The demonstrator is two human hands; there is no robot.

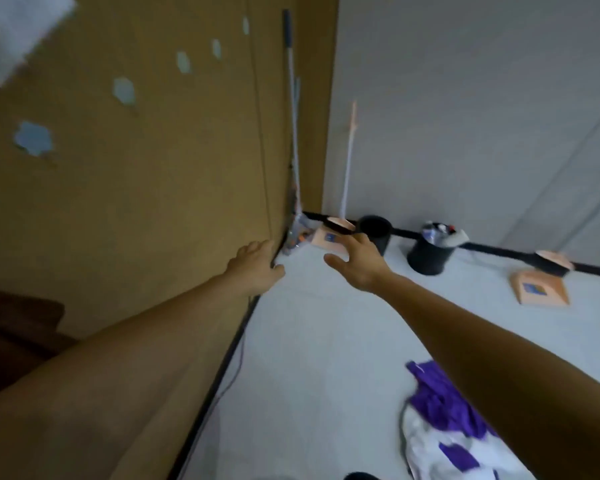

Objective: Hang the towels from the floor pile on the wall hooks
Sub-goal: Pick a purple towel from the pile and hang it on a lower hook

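Left grip [256, 268] relaxed, empty, at foot of brown wall [153, 209], right grip [359, 264] spread wide, empty, above open floor [326, 341], purple-white towel pile [440, 431] partly behind right forearm, wall hooks [123, 91] upper left.

No legible text anywhere; the dustpan [540, 287] label is too blurred.

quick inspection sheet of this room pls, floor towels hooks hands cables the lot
surface: pale floor
job's things: purple and white towel pile on the floor, lower right; five wall hooks bare
clutter: two black bins, two orange dustpans, long handles leaning in the corner
grips: left hand and right hand both open, holding nothing
cables: thin cable along the skirting
surroundings: brown wall, grey wall; pale cloth top left, blurred
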